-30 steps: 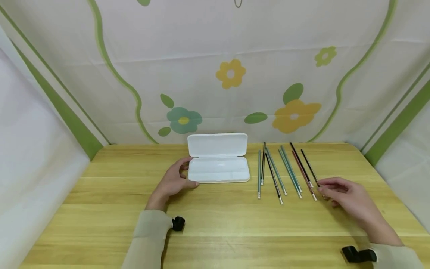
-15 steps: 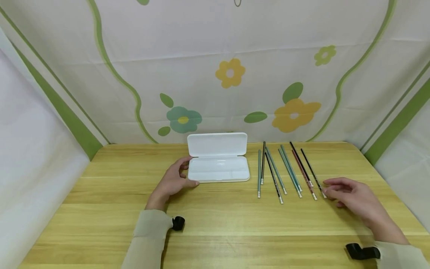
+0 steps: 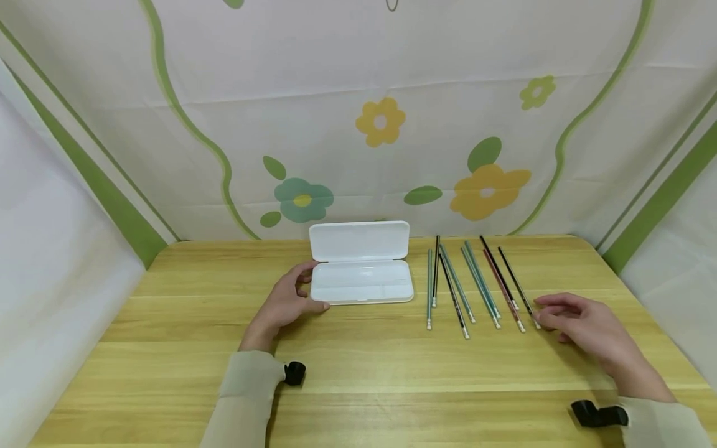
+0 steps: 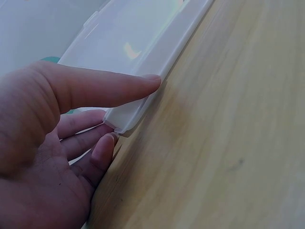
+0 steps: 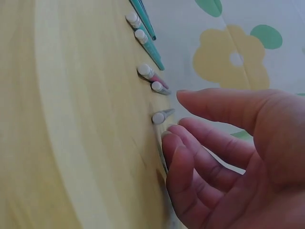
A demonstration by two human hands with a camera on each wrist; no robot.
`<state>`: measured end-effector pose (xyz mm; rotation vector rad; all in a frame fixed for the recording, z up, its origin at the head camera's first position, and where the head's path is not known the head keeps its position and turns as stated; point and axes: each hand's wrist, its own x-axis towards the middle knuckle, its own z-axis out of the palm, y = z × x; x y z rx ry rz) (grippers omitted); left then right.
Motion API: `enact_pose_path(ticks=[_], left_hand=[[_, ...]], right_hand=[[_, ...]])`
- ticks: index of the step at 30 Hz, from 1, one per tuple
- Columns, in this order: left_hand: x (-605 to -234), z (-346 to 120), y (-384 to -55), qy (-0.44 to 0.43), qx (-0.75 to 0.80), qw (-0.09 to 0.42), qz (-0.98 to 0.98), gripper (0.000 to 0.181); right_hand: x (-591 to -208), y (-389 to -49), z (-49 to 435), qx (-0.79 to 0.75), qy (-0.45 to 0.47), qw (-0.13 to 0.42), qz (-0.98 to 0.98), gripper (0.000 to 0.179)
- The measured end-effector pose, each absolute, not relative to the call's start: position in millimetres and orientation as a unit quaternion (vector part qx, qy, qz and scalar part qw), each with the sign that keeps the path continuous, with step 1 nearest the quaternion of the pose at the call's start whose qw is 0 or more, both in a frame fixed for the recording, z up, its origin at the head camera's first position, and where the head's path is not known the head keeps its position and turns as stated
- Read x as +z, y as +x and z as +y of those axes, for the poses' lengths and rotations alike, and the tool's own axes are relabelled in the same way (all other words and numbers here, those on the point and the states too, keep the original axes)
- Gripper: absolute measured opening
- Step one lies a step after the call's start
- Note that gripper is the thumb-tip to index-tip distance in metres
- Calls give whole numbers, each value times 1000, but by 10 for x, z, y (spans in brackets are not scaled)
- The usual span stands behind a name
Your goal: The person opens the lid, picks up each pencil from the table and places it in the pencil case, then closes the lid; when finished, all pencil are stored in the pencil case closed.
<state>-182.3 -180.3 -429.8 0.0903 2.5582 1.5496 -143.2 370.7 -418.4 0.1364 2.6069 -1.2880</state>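
A white pencil case (image 3: 361, 294) lies on the table with its lid (image 3: 358, 241) raised at the back. My left hand (image 3: 285, 303) holds its left end, thumb along the front edge and fingers at the back corner. In the left wrist view the thumb rests on the rim of the case (image 4: 151, 59). To the right, my right hand (image 3: 585, 326) hovers low by the eraser end of the rightmost black pencil (image 3: 518, 285). The right wrist view has thumb and fingers apart, with that pencil's white eraser (image 5: 158, 118) just beyond the fingertips.
Several more pencils lie between case and right hand: a red pencil (image 3: 508, 298), green pencils (image 3: 480, 286) and black ones such as the black pencil (image 3: 453, 295). Erasers face the person. A flowered white cloth (image 3: 336, 74) rises behind the wooden table (image 3: 364, 386).
My right hand has drawn slightly back from the rightmost black pencil, whose eraser end now shows beside the fingertips. The left hand and the case stay in place; the head view has shifted slightly.
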Motion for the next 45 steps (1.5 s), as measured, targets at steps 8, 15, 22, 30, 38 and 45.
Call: enact_pose_path(ticks=[8,15,22,30,38,45], left_hand=[[-4288,-1799,-1817,34,517,73,852,95],[-4260,-1797,-1793,36,528,68,846,94],[-4259,-1797,-1784,33,527,72,846,95],[-4261,-1800,-1787,32,531,72,844,95],[-4270,-1799,-1806,27,529,75,845,95],[-4293,-1803,-1817,22,530,77,844,95]], right_hand=[[-4200,-1460,3643,-435,36,103,894,57],[-4208,-1472,3611,-413,40,95,905,59],[-4169,-1468,3584,-354,35,81,931,52],[-4150,-1477,3561,-331,43,80,939,50],[-4158,-1498,3560,-313,42,77,946,46],[-4182,-1485,3587,-340,45,90,935,49]])
